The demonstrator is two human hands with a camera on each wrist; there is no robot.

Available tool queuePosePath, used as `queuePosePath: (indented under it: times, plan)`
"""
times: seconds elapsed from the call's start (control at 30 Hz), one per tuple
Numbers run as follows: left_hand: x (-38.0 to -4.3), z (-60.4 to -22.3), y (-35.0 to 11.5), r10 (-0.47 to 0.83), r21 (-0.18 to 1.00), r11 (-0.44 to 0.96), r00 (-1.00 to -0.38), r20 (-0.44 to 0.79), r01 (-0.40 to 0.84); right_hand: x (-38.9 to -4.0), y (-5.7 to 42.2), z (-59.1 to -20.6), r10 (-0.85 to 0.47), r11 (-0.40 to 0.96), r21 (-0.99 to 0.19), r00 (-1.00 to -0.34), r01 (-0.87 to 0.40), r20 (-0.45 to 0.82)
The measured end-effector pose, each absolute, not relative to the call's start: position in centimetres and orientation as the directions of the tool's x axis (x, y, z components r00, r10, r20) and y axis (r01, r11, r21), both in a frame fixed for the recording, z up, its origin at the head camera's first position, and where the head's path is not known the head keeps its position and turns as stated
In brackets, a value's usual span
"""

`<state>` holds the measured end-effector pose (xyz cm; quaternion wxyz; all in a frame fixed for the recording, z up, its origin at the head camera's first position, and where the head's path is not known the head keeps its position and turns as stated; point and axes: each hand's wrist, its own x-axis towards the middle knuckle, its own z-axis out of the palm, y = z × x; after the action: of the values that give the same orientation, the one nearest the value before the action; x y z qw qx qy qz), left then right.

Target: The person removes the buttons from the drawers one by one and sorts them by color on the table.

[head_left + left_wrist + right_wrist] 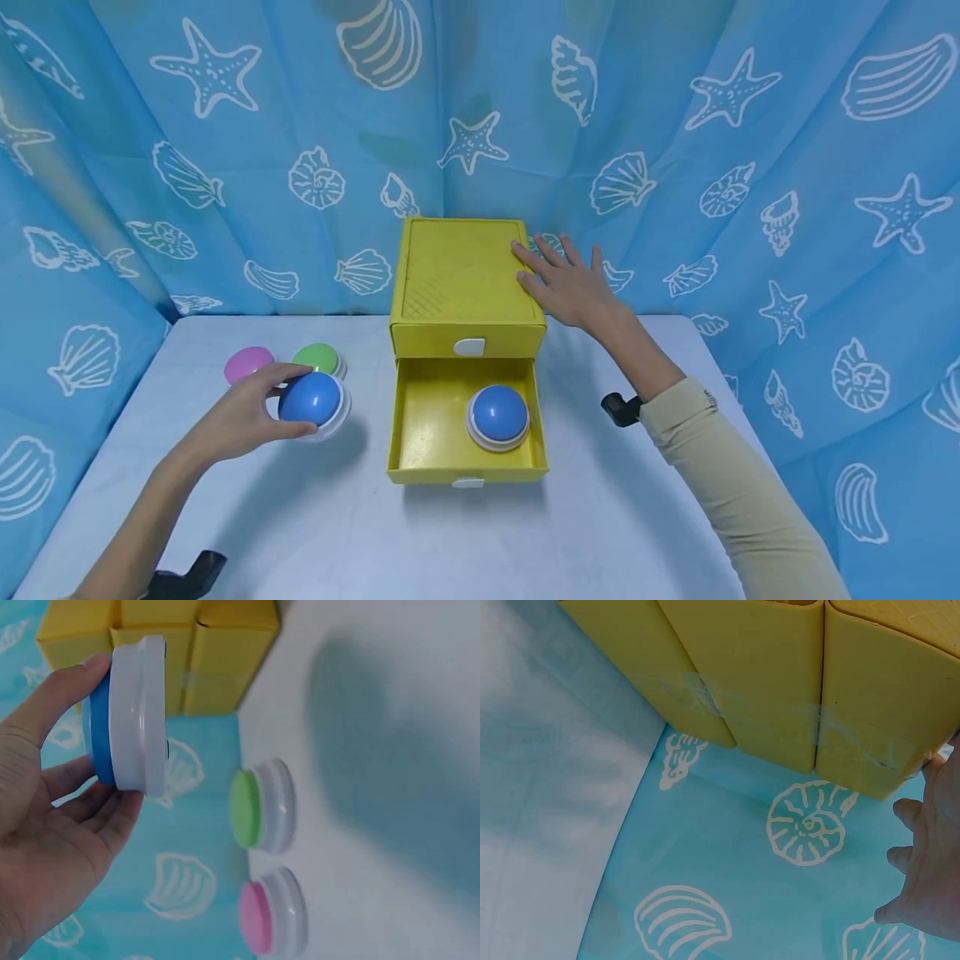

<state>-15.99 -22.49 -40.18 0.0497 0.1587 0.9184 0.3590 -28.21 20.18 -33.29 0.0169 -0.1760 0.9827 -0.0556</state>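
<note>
My left hand (247,412) grips a blue dome-topped push button (311,398) with a white base, thumb and fingers around its rim. Its shadow falls on the table below, and in the left wrist view the button (135,716) is seen side-on, held above the tabletop. A yellow drawer box (468,267) stands at the table's back, its lower drawer (431,425) pulled out. Inside that drawer, toward the right, sits a second blue button (500,414). My right hand (573,287) spreads its fingers at the box's upper right edge, fingertips against it.
A green button (317,357) and a pink button (247,363) rest on the white table (480,550) at the back left, partly behind my left hand. A blue curtain (480,100) with shell prints hangs along the back and sides. The upper drawer (427,340) is closed.
</note>
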Motion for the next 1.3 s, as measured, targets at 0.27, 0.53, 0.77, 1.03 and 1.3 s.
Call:
queuePosePath:
  times: [0.27,0.53,0.77,1.03,1.3]
  plan:
    - [-16.6,-42.1,-25.3,0.313,0.676,0.712,-0.948,-0.061,0.191,-28.2,20.2,-33.4,-0.348,0.932,-0.113,-0.938,-0.344,-0.015]
    - [-17.2,-43.5,-27.9,0.267,0.637,0.765,-0.947,-0.178,0.096,-28.2,20.4,-33.2,-0.342,0.933,-0.12,-0.94,-0.338,-0.013]
    - [-16.9,-44.6,-30.3,0.24,0.61,0.791,-0.942,-0.235,0.049,-28.3,20.3,-33.4,-0.35,0.931,-0.117,-0.937,-0.345,-0.017]
    - [-16.8,-45.8,-32.6,0.185,0.567,0.823,-0.937,-0.296,-0.017,-28.2,20.3,-33.3,-0.359,0.927,-0.118,-0.933,-0.355,-0.013]
    - [-17.2,-46.1,-33.8,0.174,0.553,0.831,-0.916,-0.362,-0.06,-28.1,20.4,-33.2,-0.353,0.93,-0.111,-0.936,-0.349,-0.014]
